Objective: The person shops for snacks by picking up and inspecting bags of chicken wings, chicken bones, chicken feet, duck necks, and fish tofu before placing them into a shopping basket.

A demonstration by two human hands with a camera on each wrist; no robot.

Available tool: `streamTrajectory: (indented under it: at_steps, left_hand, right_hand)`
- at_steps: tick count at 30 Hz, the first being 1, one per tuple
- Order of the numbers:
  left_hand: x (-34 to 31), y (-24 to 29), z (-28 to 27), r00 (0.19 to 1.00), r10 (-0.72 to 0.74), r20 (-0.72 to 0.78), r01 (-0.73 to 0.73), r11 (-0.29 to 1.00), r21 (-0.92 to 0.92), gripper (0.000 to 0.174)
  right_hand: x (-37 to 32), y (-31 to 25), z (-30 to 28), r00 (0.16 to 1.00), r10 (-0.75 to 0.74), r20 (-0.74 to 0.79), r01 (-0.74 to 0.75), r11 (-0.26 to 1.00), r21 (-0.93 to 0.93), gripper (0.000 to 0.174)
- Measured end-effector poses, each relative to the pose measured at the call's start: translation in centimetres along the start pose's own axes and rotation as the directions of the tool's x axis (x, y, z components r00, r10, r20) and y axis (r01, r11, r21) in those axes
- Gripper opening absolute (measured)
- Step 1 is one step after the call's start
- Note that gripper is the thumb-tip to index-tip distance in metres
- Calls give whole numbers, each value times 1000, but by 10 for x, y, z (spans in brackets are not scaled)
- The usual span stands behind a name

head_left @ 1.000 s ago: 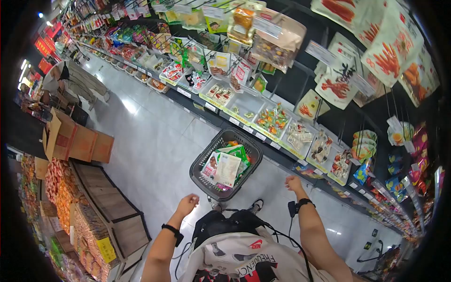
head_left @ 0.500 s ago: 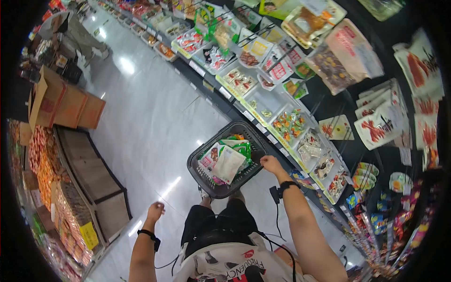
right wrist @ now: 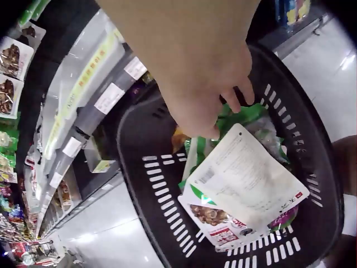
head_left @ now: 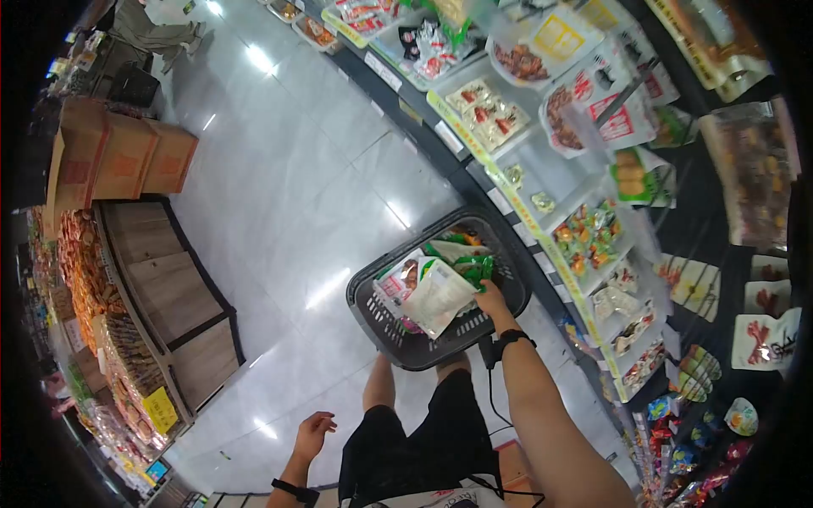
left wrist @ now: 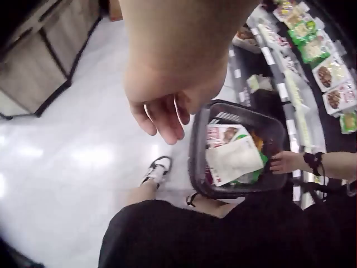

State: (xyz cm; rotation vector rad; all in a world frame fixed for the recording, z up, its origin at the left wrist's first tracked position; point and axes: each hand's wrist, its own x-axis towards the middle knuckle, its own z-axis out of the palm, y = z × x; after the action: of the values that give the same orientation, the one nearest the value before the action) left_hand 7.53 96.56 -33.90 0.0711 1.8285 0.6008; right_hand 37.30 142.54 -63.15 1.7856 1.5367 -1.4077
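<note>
A black plastic shopping basket (head_left: 373, 326) holds several snack packets. On top lies a pale packet (head_left: 442, 296) with its printed back up, overlapping a white packet (right wrist: 220, 229) with a food picture. My right hand (head_left: 495, 306) reaches inside the basket's right side, thumb and fingers at the edge of a green packet (right wrist: 251, 115). They pinch that edge, partly hidden behind the hand in the right wrist view. My left hand (head_left: 316, 430) hangs in the air, left of the basket and nearer my body, fingers loosely bent and holding nothing.
A shelf edge with price tags (head_left: 500, 201) and trays of small packets (head_left: 589, 237) runs along the basket's right. Hanging packets (head_left: 584, 102) stick out above it. Cardboard boxes (head_left: 123, 165) and a wooden display stand (head_left: 165, 279) are on the left. Another person's legs (head_left: 161, 34) show at the far left.
My right hand has moved from outside the basket, past its right rim, to the green packet. The left hand has dropped lower and the view has shifted closer to the basket and shelf.
</note>
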Motion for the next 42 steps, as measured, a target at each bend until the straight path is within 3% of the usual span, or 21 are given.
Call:
streamTrajectory:
  at_steps: [2,3,5,8,11,14,16,19,21,22,23,26,27,29,30,31,32,33,35,38,42]
  left_hand:
    - [-15,-27,-11,969,-202,-144,195,979,-57,24]
    - [-22,-71,-19,953,-257,-161,241,964,-113,25]
    - [-48,-116,-26,961,-267,-68,262,962,-79,26]
    - [-65,-142,-36,880,-470,64,468,882,50,28]
    - [-51,-123,-35,950,-311,38,310,950,47,27]
    - [-19,-61,-20,983,-185,-10,185,982,34,25]
    - [0,-6,-8,994,-110,22,109,993,47,22]
    - [16,45,4,996,24,80,-27,999,35,21]
    - [15,62,0,989,100,113,-107,993,50,21]
    - [16,66,-5,980,139,139,-147,988,55,21]
    - [22,68,-4,967,184,177,-195,980,49,21]
    - [43,65,-20,966,166,200,-173,985,19,25]
    - [42,84,-23,974,111,198,-120,992,35,27]
    - [15,139,-14,922,128,366,-111,992,-68,45]
    - [3,163,-12,847,144,512,-16,969,-246,52]
    - [-8,189,-4,729,180,661,115,919,-378,60]
    - [-30,220,3,610,298,734,135,874,-467,70]
    - [-38,241,6,502,388,773,219,807,-548,76]
    - [-70,276,13,569,463,680,285,664,-691,64]
    - [-89,298,17,495,557,667,-205,821,-533,62]
    - [-137,303,33,581,538,611,-171,814,-555,74]
  right_hand:
    - [16,20,20,996,35,-78,-33,999,30,71]
    - [9,11,18,995,65,-82,-62,997,36,70]
    - [22,19,29,992,11,-128,-23,995,-97,70]
    - [29,20,30,989,141,38,-147,951,272,59]
    - [36,24,37,988,88,126,-122,947,297,40]
    - [24,25,52,983,-20,185,-29,965,261,20]
    - [4,23,72,977,-83,194,33,968,249,19]
    - [-36,20,98,947,-261,189,195,931,310,18]
    - [-75,3,99,935,-282,215,222,938,267,13]
    - [-102,-10,90,864,-483,146,471,875,109,13]
    - [-138,-31,75,829,-548,114,544,837,69,13]
    - [-266,-102,6,754,-650,92,656,748,-95,14]
    - [-315,-124,-19,676,-735,55,736,668,-109,11]
    - [-403,-157,-51,595,-798,97,781,544,-308,8]
    - [-441,-165,-55,448,-891,65,842,397,-365,10]
    - [-472,-165,-54,475,-871,128,813,378,-443,18]
    - [-501,-165,-57,386,-903,190,817,239,-524,26]
    - [-534,-169,-59,288,-952,108,841,197,-504,24]
    - [-582,-172,-60,302,-947,112,771,173,-613,28]
    - [-609,-151,-50,203,-978,40,649,103,-754,28]
    - [-665,-129,-43,164,-939,-301,694,327,-641,16]
